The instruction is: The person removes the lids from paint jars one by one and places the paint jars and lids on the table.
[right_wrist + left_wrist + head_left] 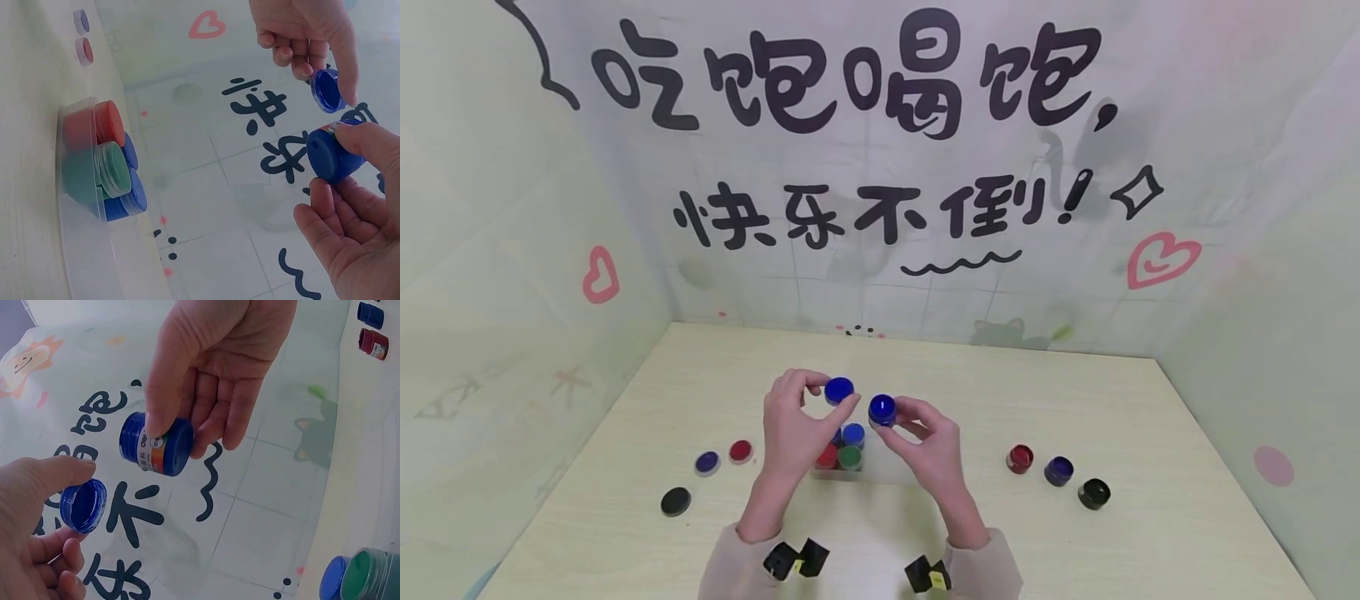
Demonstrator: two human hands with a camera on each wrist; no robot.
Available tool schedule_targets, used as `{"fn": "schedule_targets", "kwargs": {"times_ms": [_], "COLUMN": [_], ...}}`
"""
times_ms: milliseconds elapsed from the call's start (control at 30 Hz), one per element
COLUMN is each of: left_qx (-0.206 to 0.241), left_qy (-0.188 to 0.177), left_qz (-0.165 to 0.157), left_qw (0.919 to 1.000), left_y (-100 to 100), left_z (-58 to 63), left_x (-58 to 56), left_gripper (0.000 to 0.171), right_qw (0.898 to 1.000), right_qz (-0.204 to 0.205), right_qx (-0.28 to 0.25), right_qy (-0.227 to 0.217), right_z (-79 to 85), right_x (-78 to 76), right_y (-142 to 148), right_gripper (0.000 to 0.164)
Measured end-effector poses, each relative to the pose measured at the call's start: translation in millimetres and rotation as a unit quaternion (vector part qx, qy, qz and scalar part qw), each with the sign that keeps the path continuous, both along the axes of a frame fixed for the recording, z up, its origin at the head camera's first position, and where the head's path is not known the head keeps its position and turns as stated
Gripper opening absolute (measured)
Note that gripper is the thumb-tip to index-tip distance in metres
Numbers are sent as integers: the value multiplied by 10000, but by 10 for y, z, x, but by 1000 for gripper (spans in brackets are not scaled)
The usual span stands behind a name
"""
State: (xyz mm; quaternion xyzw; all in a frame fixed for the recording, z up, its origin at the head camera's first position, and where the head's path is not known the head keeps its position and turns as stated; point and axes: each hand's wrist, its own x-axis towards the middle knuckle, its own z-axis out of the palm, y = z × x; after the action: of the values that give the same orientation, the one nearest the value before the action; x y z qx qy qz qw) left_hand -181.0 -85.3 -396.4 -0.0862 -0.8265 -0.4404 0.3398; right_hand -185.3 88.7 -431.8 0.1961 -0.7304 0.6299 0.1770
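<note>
Between thumb and fingers, my left hand (pixel 797 425) pinches a blue jar lid (pixel 839 391), whose hollow underside shows in the left wrist view. My right hand (pixel 931 442) grips an uncapped blue paint jar (pixel 882 410) by its sides; a label (pixel 152 450) runs round it. Lid and jar are apart, both held up above a clear plastic tray (pixel 81 250). In that tray stand several capped paint jars, among them a red jar (pixel 109 124), a green jar (pixel 114 170) and a blue jar (pixel 853 434).
On the table's left lie a red lid (pixel 741 452), a dark blue lid (pixel 707 463) and a black lid (pixel 676 502). At right stand open jars of red paint (pixel 1020 459), dark blue paint (pixel 1059 471) and black paint (pixel 1094 493). A printed cloth (pixel 880 300) hangs behind the table.
</note>
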Motion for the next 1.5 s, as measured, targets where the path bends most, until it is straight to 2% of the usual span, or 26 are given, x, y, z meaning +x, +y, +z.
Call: {"fn": "schedule_targets", "kwargs": {"times_ms": [200, 433, 600, 767, 933, 1100, 1233, 1367, 1500], "left_qx": [1, 65, 53, 35, -42, -95, -151, -210, -347], "left_qy": [41, -21, -80, -131, -357, -590, -880, -1142, -1423], "left_qz": [141, 280, 376, 508, 774, 949, 1125, 1232, 1268], "left_qw": [9999, 9996, 9992, 9986, 9963, 9937, 9896, 9856, 9811], "left_y": [-178, -364, -465, -578, -685, -781, -857, -928, -975], "left_z": [-45, -140, -202, -286, -377, -427, -466, -525, -573], "left_x": [14, 47, 93, 165, 245, 324, 404, 478, 529], "left_gripper": [34, 31, 31, 32, 33, 34, 33, 33, 33], "right_qw": [9998, 9992, 9982, 9959, 9918, 9895, 9875, 9826, 9767], "right_qz": [-66, -201, -398, -611, -827, -1016, -1144, -1280, -1398], "right_qx": [-73, 16, 25, -7, 41, 121, 99, 161, 346], "right_qy": [-165, -351, -445, -671, -972, -1023, -1082, -1336, -1590], "right_z": [22, 225, 219, 178, 142, 83, -63, -243, -332], "right_x": [17, 149, 168, 197, 243, 287, 294, 313, 382], "right_y": [57, 149, 258, 389, 520, 640, 775, 957, 1113], "right_gripper": [29, 28, 26, 27, 28, 28, 29, 32, 33]}}
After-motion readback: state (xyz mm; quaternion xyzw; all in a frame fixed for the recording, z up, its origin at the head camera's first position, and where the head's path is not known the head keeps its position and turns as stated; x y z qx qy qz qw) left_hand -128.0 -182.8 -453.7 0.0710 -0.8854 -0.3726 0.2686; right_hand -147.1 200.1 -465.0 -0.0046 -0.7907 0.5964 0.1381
